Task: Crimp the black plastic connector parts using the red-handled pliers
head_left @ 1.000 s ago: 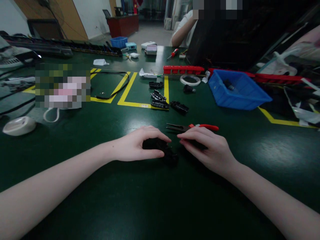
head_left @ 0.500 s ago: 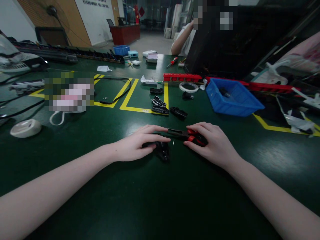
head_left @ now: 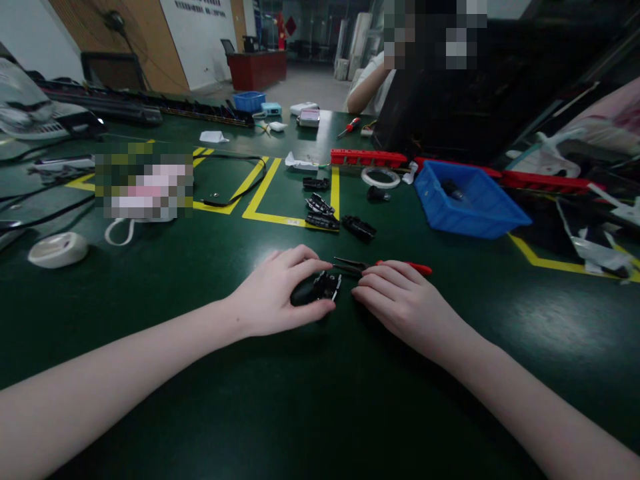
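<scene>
My left hand (head_left: 286, 293) curves around a small black plastic part (head_left: 327, 285) with silvery edges, thumb below it and index finger above. Its fingers close about the part from the left. My right hand (head_left: 395, 293) rests palm down just to the right, its fingers together and bent toward the table. The thumb is hidden, so what lies under the fingertips does not show. Beyond and partly beneath those fingers lie red-handled long-nose pliers (head_left: 419, 268), their dark jaws pointing left toward my left index finger.
Several similar black parts (head_left: 359, 227) lie ahead near yellow tape lines. At the right stands a blue bin (head_left: 475, 223) with dark pieces inside. A white ring (head_left: 380, 177), red strips (head_left: 370, 158) and a screwdriver (head_left: 350, 127) lie farther back. A person (head_left: 370, 87) sits across.
My right hand has let go of the pliers' handles and shifted left and nearer. My left fingers have closed around the black part, which has turned. The thin silver pin no longer shows.
</scene>
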A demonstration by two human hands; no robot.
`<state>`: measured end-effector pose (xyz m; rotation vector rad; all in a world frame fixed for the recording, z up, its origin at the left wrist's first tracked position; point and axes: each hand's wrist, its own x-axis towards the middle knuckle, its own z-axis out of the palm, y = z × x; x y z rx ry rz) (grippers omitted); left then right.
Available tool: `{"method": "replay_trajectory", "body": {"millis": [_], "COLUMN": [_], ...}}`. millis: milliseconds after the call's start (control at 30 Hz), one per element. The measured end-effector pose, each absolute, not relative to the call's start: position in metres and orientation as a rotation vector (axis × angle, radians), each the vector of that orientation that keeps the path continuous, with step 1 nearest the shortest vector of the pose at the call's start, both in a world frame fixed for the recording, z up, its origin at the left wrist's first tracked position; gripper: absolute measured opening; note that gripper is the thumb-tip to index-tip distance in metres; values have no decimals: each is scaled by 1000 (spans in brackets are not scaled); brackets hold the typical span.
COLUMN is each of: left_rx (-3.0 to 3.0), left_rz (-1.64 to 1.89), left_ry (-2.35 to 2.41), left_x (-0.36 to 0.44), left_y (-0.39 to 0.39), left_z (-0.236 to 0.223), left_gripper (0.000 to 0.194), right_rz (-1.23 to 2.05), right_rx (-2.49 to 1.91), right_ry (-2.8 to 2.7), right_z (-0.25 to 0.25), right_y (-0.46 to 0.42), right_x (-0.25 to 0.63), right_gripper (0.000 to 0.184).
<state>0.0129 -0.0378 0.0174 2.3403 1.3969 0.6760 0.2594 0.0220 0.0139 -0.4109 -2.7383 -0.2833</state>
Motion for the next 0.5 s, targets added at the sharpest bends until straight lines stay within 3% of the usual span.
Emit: {"method": "replay_trajectory", "body": {"millis": [100,267,500], "left_rx": [2462,2478,2355], "left_rz": [504,507,625], "left_ry": [1424,1272,1099], "left_x": [18,14,11], "left_y": [-41,-35,-35], "left_z": [15,9,12], "left_gripper": [67,52,51], "right_rz": [-334,-371,277], "right_rx": [-428,-503,-664], "right_ry": [-2764,-2790,-2505], "right_z": [16,12,13], "right_y": [19,16,14], "right_x": [258,256,257], "right_gripper": [26,22,11]}}
